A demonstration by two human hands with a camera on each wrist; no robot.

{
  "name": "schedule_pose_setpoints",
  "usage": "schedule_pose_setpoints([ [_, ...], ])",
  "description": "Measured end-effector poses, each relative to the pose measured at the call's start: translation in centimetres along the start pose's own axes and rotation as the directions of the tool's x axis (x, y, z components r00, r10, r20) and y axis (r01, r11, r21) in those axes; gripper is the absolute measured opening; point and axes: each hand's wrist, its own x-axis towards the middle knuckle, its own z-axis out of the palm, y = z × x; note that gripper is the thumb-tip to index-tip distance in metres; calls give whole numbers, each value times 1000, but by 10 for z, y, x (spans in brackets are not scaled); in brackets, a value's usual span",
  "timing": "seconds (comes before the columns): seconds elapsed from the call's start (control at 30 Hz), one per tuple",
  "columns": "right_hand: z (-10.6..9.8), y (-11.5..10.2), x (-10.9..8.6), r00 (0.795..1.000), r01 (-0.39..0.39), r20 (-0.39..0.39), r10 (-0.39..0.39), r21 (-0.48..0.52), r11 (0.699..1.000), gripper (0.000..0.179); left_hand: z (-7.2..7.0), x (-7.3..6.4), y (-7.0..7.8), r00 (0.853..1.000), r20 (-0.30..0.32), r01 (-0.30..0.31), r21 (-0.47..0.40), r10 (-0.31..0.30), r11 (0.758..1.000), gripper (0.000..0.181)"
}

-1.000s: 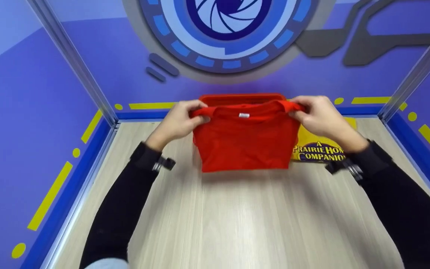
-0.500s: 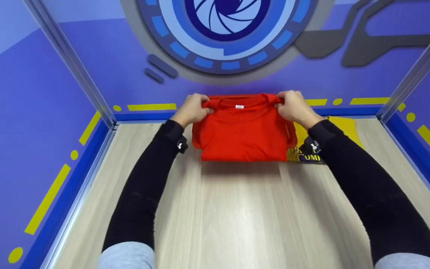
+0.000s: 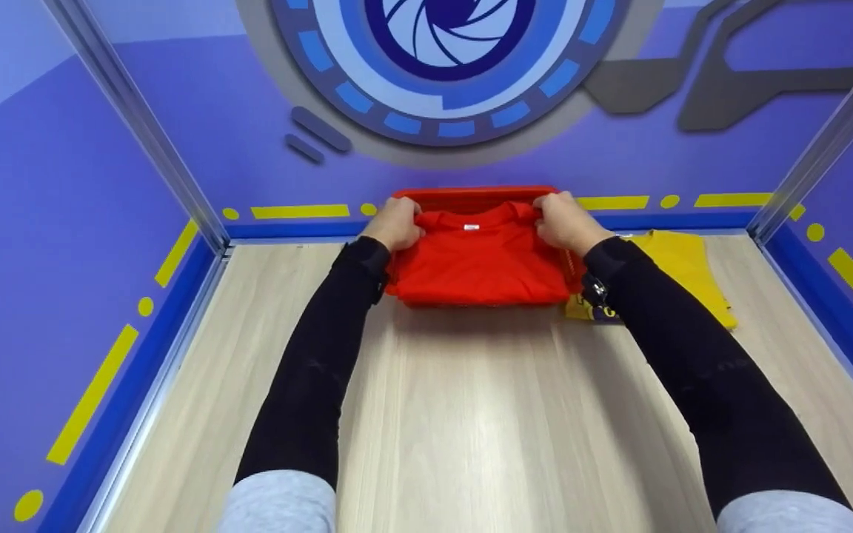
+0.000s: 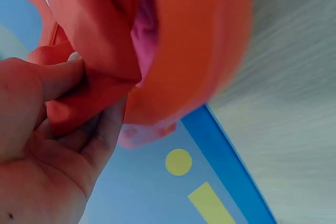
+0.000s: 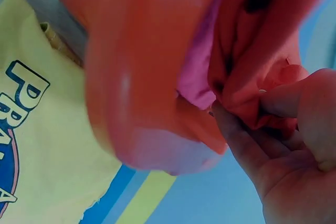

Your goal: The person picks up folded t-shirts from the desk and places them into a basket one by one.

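A folded red T-shirt (image 3: 474, 259) with a small white neck label lies collar-up across the red basket (image 3: 471, 194) against the back wall. My left hand (image 3: 395, 223) pinches its left shoulder between thumb and fingers, just inside the basket's left side. At the opposite shoulder, my right hand (image 3: 566, 222) pinches the cloth the same way. Both wrist views show the basket wall right beside the held cloth. Pink cloth (image 5: 197, 77) shows between that wall and the shirt; the rest of it is hidden underneath.
To the basket's right lies a folded yellow T-shirt (image 3: 682, 270) with dark printed lettering, partly covered by my right forearm. The wood-grain table (image 3: 471, 414) is bounded by blue-purple panels on the left, back and right, with metal corner posts.
Both hands have moved closer together and carried the red T-shirt back and down over the basket. Its lower edge has come down to the basket's front, and the back rim shows again.
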Motion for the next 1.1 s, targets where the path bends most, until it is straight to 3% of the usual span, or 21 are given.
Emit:
schedule_pose_setpoints([
  [0.33, 14, 3, 0, 999, 12, 32, -9, -66, 998, 33, 15, 1, 5, 999, 7, -40, 78, 40, 996, 25],
  [0.63, 11, 2, 3, 999, -4, 44, 7, -57, 998, 35, 15, 5, 5, 999, 23, -40, 90, 39, 995, 36],
  [0.73, 11, 4, 4, 999, -4, 32, 6, -50, 999, 39, 15, 9, 4, 999, 32, -32, 84, 30, 996, 35],
  [0.77, 10, 5, 5, 1000, -6, 30, 7, -52, 999, 40, 23, 23, -6, 999, 25, -37, 83, 35, 996, 33],
  [0.83, 10, 6, 6, 1000, -9, 24, 10, -45, 999, 39, 23, 24, -6, 999, 22, -36, 80, 35, 996, 34],
  [0.97, 13, 6, 8, 1000, 0, 19, 1, -38, 999, 35, 21, 21, -6, 999, 14, -37, 68, 36, 997, 33],
  [1.0, 13, 6, 8, 1000, 3, 18, -2, -38, 999, 34, 12, 8, 3, 999, 20, -33, 65, 31, 997, 35],
  [1.1, 14, 7, 8, 1000, 2, 25, -1, -50, 999, 37, 13, 9, 4, 999, 24, -41, 69, 39, 997, 35],
])
